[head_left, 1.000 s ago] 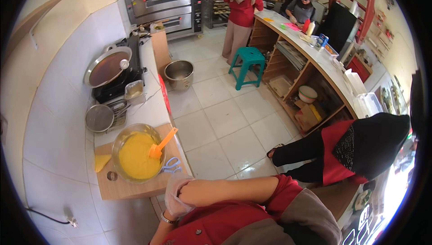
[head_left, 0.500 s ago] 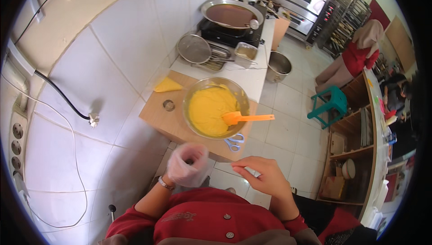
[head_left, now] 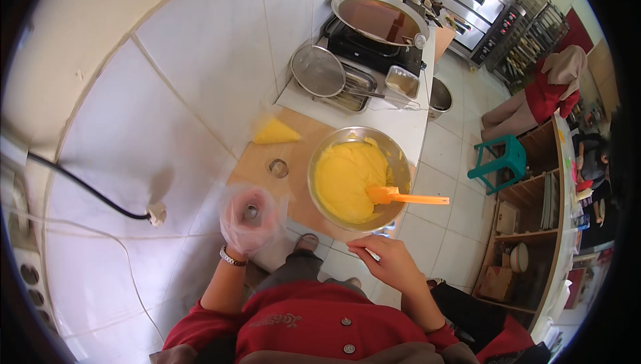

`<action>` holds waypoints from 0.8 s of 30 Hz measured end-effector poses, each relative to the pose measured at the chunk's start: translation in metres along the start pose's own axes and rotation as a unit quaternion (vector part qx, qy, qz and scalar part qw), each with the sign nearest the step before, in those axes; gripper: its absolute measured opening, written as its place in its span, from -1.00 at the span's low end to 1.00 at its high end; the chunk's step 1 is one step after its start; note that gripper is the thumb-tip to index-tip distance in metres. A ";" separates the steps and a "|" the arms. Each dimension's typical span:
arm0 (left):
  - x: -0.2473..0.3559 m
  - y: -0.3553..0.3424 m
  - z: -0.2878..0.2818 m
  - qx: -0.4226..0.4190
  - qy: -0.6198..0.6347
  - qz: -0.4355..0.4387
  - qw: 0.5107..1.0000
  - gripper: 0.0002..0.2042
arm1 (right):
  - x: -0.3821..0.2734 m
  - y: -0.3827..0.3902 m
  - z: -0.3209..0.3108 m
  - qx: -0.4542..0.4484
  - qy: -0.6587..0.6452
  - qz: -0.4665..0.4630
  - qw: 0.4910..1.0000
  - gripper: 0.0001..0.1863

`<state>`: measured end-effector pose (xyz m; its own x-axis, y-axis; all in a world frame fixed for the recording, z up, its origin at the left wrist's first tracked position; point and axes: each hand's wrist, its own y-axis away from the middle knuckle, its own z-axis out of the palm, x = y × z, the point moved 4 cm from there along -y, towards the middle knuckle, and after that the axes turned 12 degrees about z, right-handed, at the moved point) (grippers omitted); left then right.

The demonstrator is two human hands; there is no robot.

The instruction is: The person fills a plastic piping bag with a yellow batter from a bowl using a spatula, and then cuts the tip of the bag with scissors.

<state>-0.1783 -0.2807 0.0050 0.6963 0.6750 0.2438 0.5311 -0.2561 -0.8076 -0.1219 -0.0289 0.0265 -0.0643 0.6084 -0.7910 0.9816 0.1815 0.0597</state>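
A clear plastic piping bag (head_left: 278,212) is folded down over my left hand (head_left: 242,234), which grips it from inside. Deep in its opening a small metal nozzle (head_left: 250,211) shows. My right hand (head_left: 392,264) is closed in a pinch just below the bowl; what it holds, if anything, I cannot make out. Yellow batter (head_left: 348,180) fills much of a steel mixing bowl (head_left: 400,170) on a wooden board (head_left: 248,171). An orange spatula (head_left: 417,198) rests in the batter, handle over the rim. Blue-handled scissors (head_left: 385,232) are mostly hidden by the bowl.
A filled piping bag (head_left: 276,132) and a metal ring (head_left: 278,168) lie on the board. Behind are a strainer (head_left: 318,71), a small tin (head_left: 402,82) and a wide pan of brown liquid (head_left: 377,17) on a stove. A green stool (head_left: 502,161) and another person (head_left: 544,97) are at right.
My left hand has moved left with the piping bag, away from the right hand. The view has shifted, so the bowl and board appear farther right. The right hand keeps its pinch.
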 end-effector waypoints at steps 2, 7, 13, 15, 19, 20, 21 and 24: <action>-0.041 0.028 0.019 -0.010 0.126 -0.203 0.971 -0.64 | -0.003 -0.012 0.008 -0.010 -0.015 0.013 1.000 -0.90; -0.091 0.072 0.036 0.033 0.303 -0.434 0.848 -0.71 | -0.010 -0.053 0.024 -0.102 -0.013 0.115 0.988 -0.93; -0.074 0.109 0.016 -0.245 0.177 -0.463 0.833 -0.71 | -0.024 -0.173 0.050 -0.004 -0.029 -0.073 0.997 -0.70; -0.053 0.123 0.009 -0.279 0.259 -0.511 0.770 -0.70 | 0.008 -0.229 0.084 -0.070 -0.109 0.040 0.991 -0.50; -0.024 0.167 -0.001 -0.275 0.253 -0.477 0.796 -0.65 | 0.038 -0.311 0.136 -0.040 -0.097 0.143 0.984 -0.41; -0.019 0.169 -0.007 -0.244 0.243 -0.476 0.809 -0.68 | 0.046 -0.324 0.145 0.003 -0.019 0.133 0.991 -0.42; -0.018 0.166 -0.014 -0.227 0.235 -0.477 0.816 -0.69 | 0.052 -0.332 0.156 0.000 -0.021 0.128 0.992 -0.42; -0.021 0.157 -0.029 -0.207 0.196 -0.542 0.791 -0.81 | 0.057 -0.345 0.172 -0.037 -0.167 0.030 0.985 -0.56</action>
<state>-0.0962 -0.3553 -0.1113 -0.2228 0.4080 0.8854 0.9745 0.0669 0.2144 -0.4330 -0.1896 -0.1437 0.0675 0.3339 -0.9402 0.9653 0.2162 0.1461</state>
